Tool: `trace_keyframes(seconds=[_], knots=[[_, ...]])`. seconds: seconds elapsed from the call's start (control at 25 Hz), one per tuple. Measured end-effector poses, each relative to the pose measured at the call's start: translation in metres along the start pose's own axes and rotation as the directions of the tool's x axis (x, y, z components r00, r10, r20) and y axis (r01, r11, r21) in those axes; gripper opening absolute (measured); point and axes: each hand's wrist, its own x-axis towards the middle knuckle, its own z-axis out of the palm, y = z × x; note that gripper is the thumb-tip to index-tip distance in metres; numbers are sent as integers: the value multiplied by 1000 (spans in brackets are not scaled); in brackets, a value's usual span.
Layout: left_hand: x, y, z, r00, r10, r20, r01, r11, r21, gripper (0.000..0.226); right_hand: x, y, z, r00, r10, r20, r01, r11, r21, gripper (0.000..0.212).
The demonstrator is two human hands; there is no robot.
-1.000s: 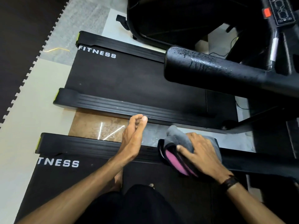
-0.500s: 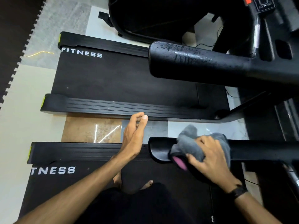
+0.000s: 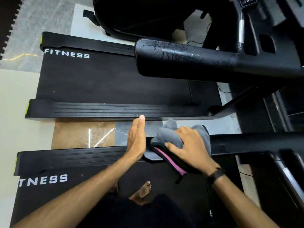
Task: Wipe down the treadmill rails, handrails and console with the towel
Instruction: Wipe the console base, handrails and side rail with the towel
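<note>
Black side rail [image 3: 70, 159] of the near treadmill, left, now uncovered. Left hand [image 3: 137, 139], flat, fingers straight and together, holding nothing, just beside the handrail end. Grey towel [image 3: 169, 137] with pink edge, bunched, clutched by the right hand [image 3: 189, 150]; a second ago it sat low on the rail, now it wraps the near handrail [image 3: 246, 143] tip. Judged: rail stage done, handrail wiping begun. Console [image 3: 246, 0], far right, apparently untouched.

Towel [image 3: 171, 137] sat on near handrail [image 3: 246, 142] end, R hand [image 3: 189, 150] on top, L hand [image 3: 136, 139] just left of it. Handrail ran above side rail [image 3: 65, 157] at belt's [image 3: 74, 191] far edge. 2nd treadmill [image 3: 107, 83] lay beyond floor gap [image 3: 82, 134].
</note>
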Motion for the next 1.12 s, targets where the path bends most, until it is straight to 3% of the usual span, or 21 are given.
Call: trace_keyframes(seconds=[0.08,0.16,0.24,0.28,0.36,0.44,0.48,0.56,0.6,0.68,0.72,0.84,0.96,1.04,1.12], knots=[[-2,1,6,999,-7,-32,5,999,-39,54,-31,34,-16,998,1,-61,1,999,48,30],[-3,1,9,996,22,-91,-22,1000,6,57,-14,65,-26,984,180,12,-180,982,-54,31],[-3,-1,11,988,60,-142,-54,997,49,59,29,67,-28,903,380,200,-346,919,-188,42],[-3,-3,11,985,75,-152,-66,996,62,57,50,60,-23,827,447,340,-396,894,-212,50],[-3,-5,11,985,88,-150,-77,994,83,51,81,37,-9,702,466,539,-402,884,-240,65],[-3,-4,11,984,81,-160,-67,994,91,43,91,12,4,728,401,555,-321,916,-241,72],[-3,-2,10,984,76,-163,-62,995,84,39,85,1,9,791,347,505,-267,937,-225,72],[-3,-2,10,984,66,-168,-56,996,65,35,49,-10,11,950,191,248,-155,975,-159,64],[-2,-3,10,984,64,-164,-56,997,55,36,24,-10,7,989,94,116,-82,991,-104,59],[-2,-3,10,984,73,-162,-66,997,47,40,-23,12,-1,999,-42,-33,40,997,-64,58],[-2,-4,10,983,81,-167,-74,996,48,44,-35,33,-10,998,-34,-61,29,996,-82,64],[-2,-5,11,976,108,-190,-102,994,44,49,-15,92,-34,961,275,-18,-271,933,-237,76],[1,-8,11,963,135,-235,-131,991,30,47,42,77,-25,807,541,239,-455,826,-332,70],[1,-8,12,956,112,-273,-125,992,-30,49,75,36,3,777,503,379,-409,860,-304,65],[3,-8,11,954,26,-299,-75,985,-154,61,80,-21,28,866,341,365,-261,932,-253,65]])
